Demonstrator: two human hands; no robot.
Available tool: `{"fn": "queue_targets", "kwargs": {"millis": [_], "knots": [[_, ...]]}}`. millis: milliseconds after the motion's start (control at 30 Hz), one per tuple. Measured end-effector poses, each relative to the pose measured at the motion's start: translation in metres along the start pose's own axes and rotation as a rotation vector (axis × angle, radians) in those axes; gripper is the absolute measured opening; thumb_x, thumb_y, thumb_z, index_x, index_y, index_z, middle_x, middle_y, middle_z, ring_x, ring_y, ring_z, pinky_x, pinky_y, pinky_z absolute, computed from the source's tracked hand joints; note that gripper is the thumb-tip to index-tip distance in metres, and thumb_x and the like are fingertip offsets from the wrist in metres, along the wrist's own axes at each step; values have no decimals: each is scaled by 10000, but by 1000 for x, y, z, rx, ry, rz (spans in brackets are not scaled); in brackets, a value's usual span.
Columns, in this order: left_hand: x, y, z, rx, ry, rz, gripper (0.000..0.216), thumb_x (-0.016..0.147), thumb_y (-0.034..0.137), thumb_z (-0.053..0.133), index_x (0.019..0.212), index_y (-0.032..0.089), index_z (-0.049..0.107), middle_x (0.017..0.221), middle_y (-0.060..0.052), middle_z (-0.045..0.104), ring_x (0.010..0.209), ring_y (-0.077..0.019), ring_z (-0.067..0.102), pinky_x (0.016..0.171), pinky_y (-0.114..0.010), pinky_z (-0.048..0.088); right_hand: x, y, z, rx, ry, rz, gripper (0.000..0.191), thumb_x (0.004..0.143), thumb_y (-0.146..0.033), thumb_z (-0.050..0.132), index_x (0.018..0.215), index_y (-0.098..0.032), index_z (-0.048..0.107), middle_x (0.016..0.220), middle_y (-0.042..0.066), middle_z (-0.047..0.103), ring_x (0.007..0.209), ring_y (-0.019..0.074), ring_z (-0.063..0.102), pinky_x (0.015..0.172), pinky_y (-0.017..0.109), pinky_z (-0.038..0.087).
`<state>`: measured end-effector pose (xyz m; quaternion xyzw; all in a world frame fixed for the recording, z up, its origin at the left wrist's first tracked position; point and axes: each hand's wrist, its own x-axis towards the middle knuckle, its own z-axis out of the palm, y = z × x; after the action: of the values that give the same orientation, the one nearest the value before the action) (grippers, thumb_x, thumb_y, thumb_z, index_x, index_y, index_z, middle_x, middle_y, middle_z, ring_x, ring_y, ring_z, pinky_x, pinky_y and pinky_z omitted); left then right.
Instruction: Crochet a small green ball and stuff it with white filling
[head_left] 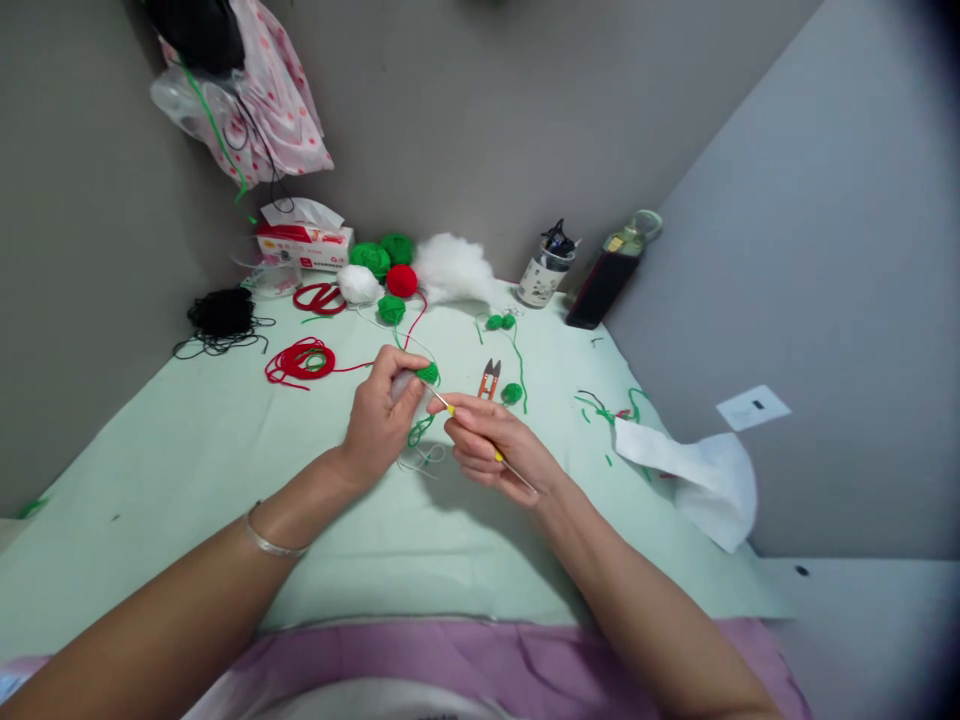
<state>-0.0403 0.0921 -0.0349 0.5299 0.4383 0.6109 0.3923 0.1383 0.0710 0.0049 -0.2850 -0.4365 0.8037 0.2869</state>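
My left hand [386, 410] pinches a small green crochet piece [427, 374] between thumb and fingers. In my right hand [495, 440] is a crochet hook [498, 456] with a yellow grip, its metal tip reaching to the green piece. Loops of green yarn [421, 430] and thin white yarn [431, 457] hang below the piece onto the table. Beyond my right hand lie orange thread snips [490, 380] and a small green crocheted ball [511, 393]. Two smaller green balls [501, 322] with yarn tails lie farther back.
Red yarn [304, 360], black yarn [222, 314] and red-handled scissors [320, 298] lie at left. Green yarn balls [370, 260], white stuffing [453, 268] and a tissue box [306, 246] line the back. A pen cup [545, 278], bottle [611, 270] and white cloth [705, 480] are at right.
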Motion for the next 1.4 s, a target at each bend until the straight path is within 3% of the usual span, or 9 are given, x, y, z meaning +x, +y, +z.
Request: {"fn": "queue_targets", "kwargs": {"millis": [167, 400, 533, 633, 800, 1000, 1133, 1300, 1400], "knots": [[16, 0, -8, -135, 60, -191, 211, 850, 354, 720, 960, 258, 568, 894, -24, 704, 834, -221, 677, 706, -322, 527, -9, -1, 5, -285, -289, 149, 373, 964, -448, 668, 1196, -163, 729, 512, -113, 432, 432, 64, 318, 449, 226, 242], [17, 13, -10, -297, -8, -376, 214, 806, 272, 710, 958, 237, 564, 903, -33, 749, 838, -214, 732, 604, -275, 515, -30, -32, -62, -1157, 655, -195, 274, 1005, -314, 512, 1138, -195, 720, 694, -10, 598, 639, 161, 529, 667, 317, 419], [9, 15, -4, -320, -52, -374, 214, 836, 276, 697, 971, 252, 533, 905, -22, 756, 768, -188, 700, 578, -261, 497, -25, -28, -77, -1320, 851, -237, 205, 928, -226, 580, 1081, -175, 707, 1131, 169, 704, 1047, 295, 628, 901, 432, 462], [0, 14, 3, -297, -114, -356, 202, 870, 302, 695, 986, 259, 536, 895, 3, 741, 620, -145, 617, 512, -247, 446, -12, -14, -53, -1210, 711, -302, 260, 996, -365, 562, 1208, -238, 643, 1296, 117, 684, 1117, 241, 655, 951, 395, 504], [-10, 9, 10, -231, -111, -265, 162, 863, 263, 731, 935, 242, 588, 831, 42, 643, 653, -118, 571, 570, -230, 449, 5, 2, -17, -444, 297, -236, 435, 842, -441, 807, 1147, -250, 562, 1042, 22, 698, 893, 176, 720, 866, 351, 546], [-7, 4, 9, -216, -81, -230, 183, 880, 305, 728, 973, 237, 586, 926, 5, 704, 743, -146, 642, 650, -255, 503, 5, 0, -20, -412, 256, -145, 507, 820, -432, 820, 1222, -232, 584, 750, -67, 640, 633, 126, 607, 676, 289, 489], [-4, 3, 8, -221, -53, -252, 218, 892, 345, 695, 1007, 246, 539, 988, -8, 736, 636, -131, 625, 572, -259, 497, 0, -4, -26, -706, 399, -205, 326, 909, -505, 700, 788, -205, 657, 563, -69, 473, 534, 108, 415, 541, 270, 337], [-7, 3, 11, -214, -83, -279, 200, 878, 336, 690, 978, 243, 543, 896, 12, 706, 604, -128, 599, 546, -253, 478, -2, -6, -21, -543, 474, -517, 355, 909, -421, 712, 650, -212, 588, 910, 34, 657, 860, 158, 614, 730, 283, 476], [-12, 3, 15, -200, -121, -285, 180, 853, 312, 715, 935, 233, 576, 800, 26, 655, 621, -138, 596, 536, -242, 449, -1, -5, -13, -315, 352, -487, 284, 899, -386, 700, 725, -227, 540, 993, 25, 709, 680, 125, 633, 582, 272, 461]]}}
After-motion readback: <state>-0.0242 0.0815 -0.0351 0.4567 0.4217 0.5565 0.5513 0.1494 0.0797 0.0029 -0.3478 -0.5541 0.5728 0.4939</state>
